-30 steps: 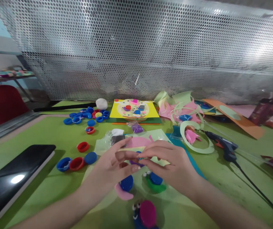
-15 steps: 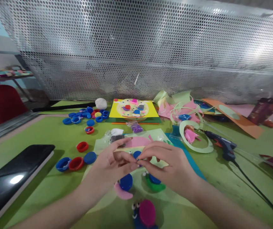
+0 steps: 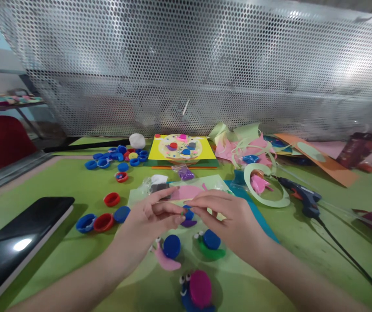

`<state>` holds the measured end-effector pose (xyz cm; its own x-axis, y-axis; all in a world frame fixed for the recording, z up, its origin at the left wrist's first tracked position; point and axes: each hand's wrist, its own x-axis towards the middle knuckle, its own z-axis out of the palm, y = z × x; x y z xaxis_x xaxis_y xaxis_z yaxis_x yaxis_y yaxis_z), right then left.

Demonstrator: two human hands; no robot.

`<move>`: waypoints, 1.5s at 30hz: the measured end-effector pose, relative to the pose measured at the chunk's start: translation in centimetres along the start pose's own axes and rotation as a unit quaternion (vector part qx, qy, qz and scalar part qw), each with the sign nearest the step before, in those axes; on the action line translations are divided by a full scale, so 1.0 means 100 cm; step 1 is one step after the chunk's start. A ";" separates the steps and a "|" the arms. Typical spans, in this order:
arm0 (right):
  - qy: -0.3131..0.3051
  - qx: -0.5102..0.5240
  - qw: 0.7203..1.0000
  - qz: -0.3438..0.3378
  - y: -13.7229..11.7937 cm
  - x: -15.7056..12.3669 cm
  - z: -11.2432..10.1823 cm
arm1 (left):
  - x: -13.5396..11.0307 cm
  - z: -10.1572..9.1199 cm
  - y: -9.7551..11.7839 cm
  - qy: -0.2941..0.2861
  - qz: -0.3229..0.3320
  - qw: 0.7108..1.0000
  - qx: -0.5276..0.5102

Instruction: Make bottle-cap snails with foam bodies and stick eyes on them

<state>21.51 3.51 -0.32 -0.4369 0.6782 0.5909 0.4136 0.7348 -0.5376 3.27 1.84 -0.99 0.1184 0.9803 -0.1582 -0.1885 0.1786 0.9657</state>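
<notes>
My left hand point(image 3: 150, 219) and my right hand point(image 3: 225, 219) meet over the table, fingertips pinched together on a small snail figure point(image 3: 188, 217) with a blue cap on a purple body. Just below the hands lie three finished cap snails on a pale green sheet point(image 3: 238, 277): a pink one with a blue cap point(image 3: 168, 253), a green one with a blue cap point(image 3: 209, 245) and a blue one with a magenta cap point(image 3: 197, 291).
Loose blue and red bottle caps point(image 3: 103, 221) lie left, more at the back point(image 3: 117, 157). A black phone point(image 3: 17, 236) lies far left. A yellow craft card point(image 3: 181, 148), paper scraps point(image 3: 247, 145) and a glue gun point(image 3: 301, 197) with cord sit behind and right.
Both hands have lifted slightly away from me with the small snail, uncovering the pink and green snails beneath them.
</notes>
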 end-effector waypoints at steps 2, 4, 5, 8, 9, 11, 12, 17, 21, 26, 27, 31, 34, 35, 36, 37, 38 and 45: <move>0.008 0.001 1.000 -0.010 0.001 0.000 0.000 | -0.001 0.000 0.000 -0.010 -0.002 1.000 0.001; 0.014 0.003 1.000 -0.020 0.000 0.000 0.000 | -0.002 0.000 -0.001 -0.028 0.005 1.000 0.003; 0.016 0.004 1.000 -0.024 0.000 0.000 0.000 | -0.002 0.000 -0.001 -0.036 0.012 0.999 0.007; 0.021 0.005 0.999 -0.036 -0.002 0.001 0.000 | -0.001 0.001 -0.001 -0.037 0.036 0.998 0.022; 0.022 0.004 0.999 -0.042 -0.002 0.001 0.000 | -0.001 0.001 0.000 -0.036 0.043 0.998 0.027; 0.028 0.002 0.998 -0.060 -0.003 0.002 0.000 | -0.001 0.002 0.000 -0.036 0.047 0.998 0.035; 0.030 -0.001 0.997 -0.072 -0.003 0.001 0.000 | -0.001 0.002 0.000 -0.035 0.042 0.998 0.037; 0.008 -0.028 0.994 -0.106 -0.005 -0.001 0.001 | -0.003 0.001 -0.002 -0.014 -0.012 1.000 -0.016; -0.012 -0.051 0.992 -0.118 -0.006 -0.002 0.001 | -0.004 0.000 -0.003 0.007 -0.028 1.000 -0.013; -0.010 -0.096 0.982 -0.163 -0.007 -0.003 0.001 | -0.005 0.000 -0.004 0.028 -0.030 0.999 0.033; -0.006 -0.111 0.978 -0.174 -0.007 -0.002 0.001 | -0.006 0.000 -0.004 0.031 -0.024 0.998 0.044; 0.005 -0.128 0.971 -0.201 -0.009 -0.001 0.000 | -0.008 0.002 -0.002 0.047 -0.011 0.997 0.066; 0.012 -0.121 0.972 -0.201 -0.009 -0.001 0.000 | -0.010 0.005 0.001 0.060 0.001 0.996 0.058; 0.014 -0.116 0.973 -0.197 -0.009 -0.001 -0.001 | -0.009 0.007 0.002 0.062 0.008 0.997 0.051; 0.016 -0.108 0.975 -0.192 -0.009 -0.001 -0.001 | -0.009 0.008 0.003 0.066 0.018 0.997 0.042; 0.019 -0.099 0.977 -0.186 -0.009 -0.002 -0.001 | -0.009 0.008 0.003 0.069 0.027 0.997 0.034; 0.023 -0.091 0.980 -0.178 -0.008 -0.002 -0.001 | -0.008 0.008 0.004 0.073 0.037 0.996 0.029; 0.046 -0.053 0.997 -0.041 0.000 -0.005 -0.004 | 0.000 0.000 0.000 0.057 0.054 0.997 -0.001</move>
<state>22.07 3.18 -0.36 -0.3993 0.6084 0.6858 0.4634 0.7794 -0.4216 3.28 1.88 -0.96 -0.0136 0.9970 -0.0760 -0.1967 0.0719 0.9778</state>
